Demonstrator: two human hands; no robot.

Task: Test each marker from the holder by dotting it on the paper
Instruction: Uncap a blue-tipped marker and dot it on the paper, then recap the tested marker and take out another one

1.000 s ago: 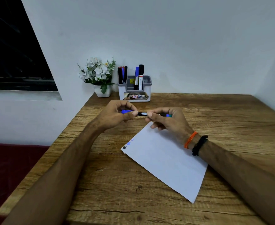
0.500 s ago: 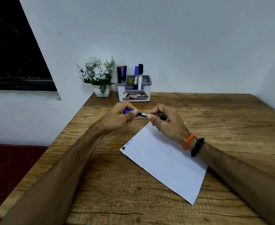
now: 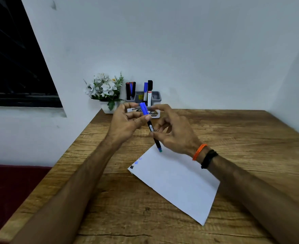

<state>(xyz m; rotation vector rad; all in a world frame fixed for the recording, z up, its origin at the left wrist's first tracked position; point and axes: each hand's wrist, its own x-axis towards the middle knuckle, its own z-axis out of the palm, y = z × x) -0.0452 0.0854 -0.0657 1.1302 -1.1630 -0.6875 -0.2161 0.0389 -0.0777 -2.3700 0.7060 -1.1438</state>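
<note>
A black-barrelled marker (image 3: 151, 127) with a blue cap at its top end is held tilted, its lower blue end just above the far corner of the white paper (image 3: 177, 182). My left hand (image 3: 125, 124) pinches it just below the cap. My right hand (image 3: 175, 132) holds the barrel lower down between thumb and curled fingers, its other fingers spread. The paper lies askew on the wooden table (image 3: 233, 134) and carries a black mark and small blue marks near its left corner. The grey holder (image 3: 156, 96) with several markers stands behind my hands, against the wall.
A white pot of white flowers (image 3: 106, 92) stands left of the holder at the table's back left corner. A dark window (image 3: 13, 59) fills the left wall. A dark red surface (image 3: 13, 184) lies below the table's left edge.
The marker has swung from lying level between my hands to a steep tilt, cap end up. Both hands have risen toward the holder, and my right fingers have spread.
</note>
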